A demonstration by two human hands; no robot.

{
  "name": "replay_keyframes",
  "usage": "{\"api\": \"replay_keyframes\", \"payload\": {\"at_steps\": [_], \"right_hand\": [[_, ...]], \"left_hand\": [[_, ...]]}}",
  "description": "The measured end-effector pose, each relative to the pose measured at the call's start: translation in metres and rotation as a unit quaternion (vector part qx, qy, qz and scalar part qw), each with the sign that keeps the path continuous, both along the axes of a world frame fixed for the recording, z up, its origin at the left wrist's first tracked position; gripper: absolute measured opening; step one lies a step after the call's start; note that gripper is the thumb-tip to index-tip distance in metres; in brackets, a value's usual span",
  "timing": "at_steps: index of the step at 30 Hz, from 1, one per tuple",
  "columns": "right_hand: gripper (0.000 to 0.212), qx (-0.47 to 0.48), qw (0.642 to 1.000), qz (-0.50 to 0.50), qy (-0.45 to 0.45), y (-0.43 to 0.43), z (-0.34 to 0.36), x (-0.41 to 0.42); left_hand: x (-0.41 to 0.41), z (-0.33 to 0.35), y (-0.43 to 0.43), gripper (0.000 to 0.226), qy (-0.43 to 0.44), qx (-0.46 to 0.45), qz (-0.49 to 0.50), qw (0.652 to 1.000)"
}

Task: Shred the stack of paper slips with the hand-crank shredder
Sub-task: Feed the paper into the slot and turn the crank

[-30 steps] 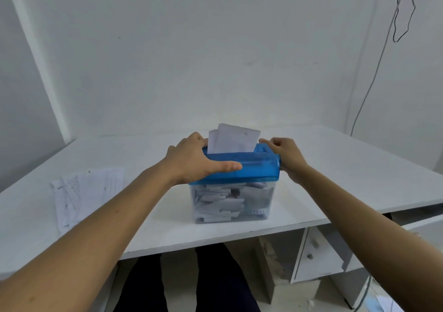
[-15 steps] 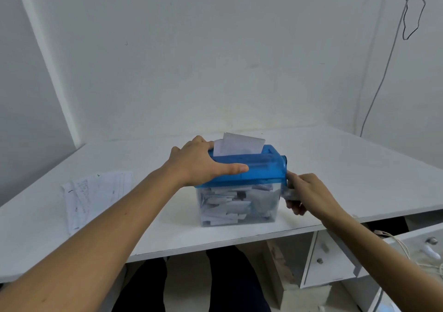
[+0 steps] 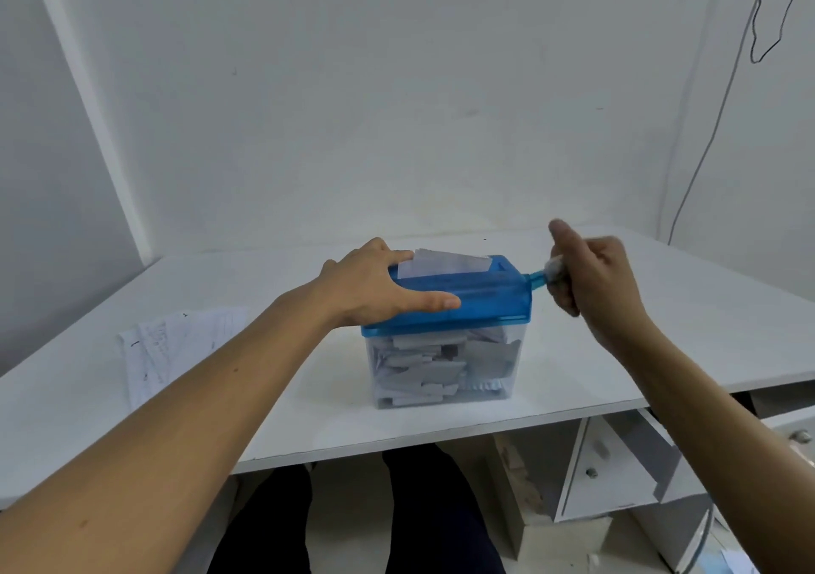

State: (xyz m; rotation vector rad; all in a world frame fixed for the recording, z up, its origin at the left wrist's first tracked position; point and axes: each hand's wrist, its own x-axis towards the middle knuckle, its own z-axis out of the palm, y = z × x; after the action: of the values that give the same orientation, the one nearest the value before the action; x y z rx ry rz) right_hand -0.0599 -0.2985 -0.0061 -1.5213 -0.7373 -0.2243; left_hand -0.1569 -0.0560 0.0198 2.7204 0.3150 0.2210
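The hand-crank shredder has a blue top [image 3: 489, 298] over a clear bin [image 3: 445, 368] full of white paper strips, and it stands near the table's front edge. A white paper slip [image 3: 441, 262] sticks up a little from the slot in the top. My left hand [image 3: 379, 287] rests flat on the blue top's left part, thumb along its front. My right hand [image 3: 591, 282] grips the crank handle [image 3: 547, 276] at the shredder's right end, raised level with the top, thumb pointing up.
Printed paper sheets [image 3: 176, 348] lie on the white table [image 3: 661, 344] to the left of the shredder. A drawer unit [image 3: 617, 467] stands under the table at the right. A thin cable [image 3: 705, 141] hangs down the right wall. My legs show below the table edge.
My right hand has swung the crank from low beside the bin up to the level of the top. The paper slip has sunk deeper into the slot. My left hand has stayed on the top.
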Motion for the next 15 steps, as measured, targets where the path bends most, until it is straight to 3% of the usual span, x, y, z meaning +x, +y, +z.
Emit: {"api": "replay_keyframes", "payload": {"at_steps": [4, 10, 15], "right_hand": [[0.057, -0.026, 0.994, -0.099, -0.025, 0.018, 0.019, 0.014], [0.043, -0.126, 0.985, -0.12, 0.013, 0.042, 0.043, 0.05], [0.05, -0.182, 0.97, -0.14, 0.077, 0.062, 0.023, 0.072]], "left_hand": [[-0.004, 0.001, 0.002, 0.126, -0.007, -0.01, 0.0, 1.0], [-0.002, 0.001, -0.001, 0.132, -0.003, 0.004, -0.016, 1.0], [-0.002, 0.003, -0.004, 0.12, 0.002, 0.021, -0.027, 0.999]]}}
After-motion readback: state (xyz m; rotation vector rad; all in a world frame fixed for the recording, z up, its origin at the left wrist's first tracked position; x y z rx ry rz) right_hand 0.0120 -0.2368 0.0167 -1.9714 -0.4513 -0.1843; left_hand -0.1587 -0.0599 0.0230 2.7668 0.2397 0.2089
